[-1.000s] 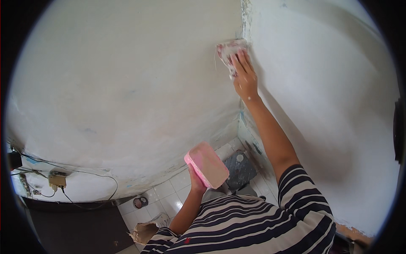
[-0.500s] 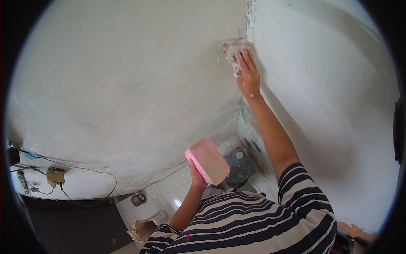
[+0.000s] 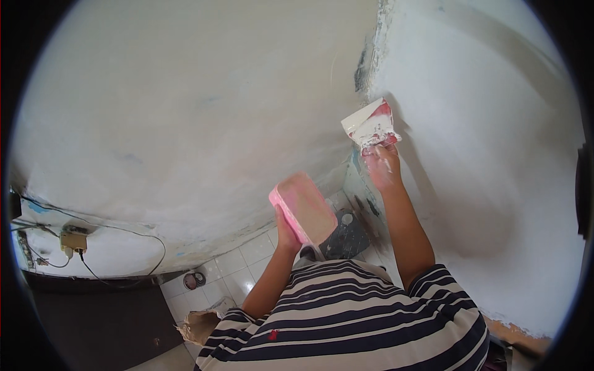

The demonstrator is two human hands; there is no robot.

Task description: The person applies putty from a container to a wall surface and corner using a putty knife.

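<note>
My right hand (image 3: pixel 382 168) grips a red putty spreader (image 3: pixel 373 122) by its lower end. White putty coats much of its blade and streaks my fingers. The spreader is held up in front of the corner between two whitish walls; whether its edge touches the wall I cannot tell. Above it, a rough seam (image 3: pixel 361 69) with a dark patch runs up the corner. Lower down, my left hand (image 3: pixel 287 232) is wrapped round the left side of a pink rectangular tub (image 3: pixel 304 207). A beige-pink surface shows on the tub's upper face.
On the lower left wall hangs a socket box (image 3: pixel 74 242) with plugs and loose cables. Below it is a dark brown panel (image 3: pixel 93 321). A paint-spattered grey object (image 3: pixel 346 238) stands on the white floor tiles (image 3: pixel 232 266), near an open sack (image 3: pixel 199 324) and a small round item (image 3: pixel 193 281).
My right hand has come down and slightly right with the spreader, which now shows its blade upward. More of the corner seam is exposed. The pink tub has shifted slightly upward in view.
</note>
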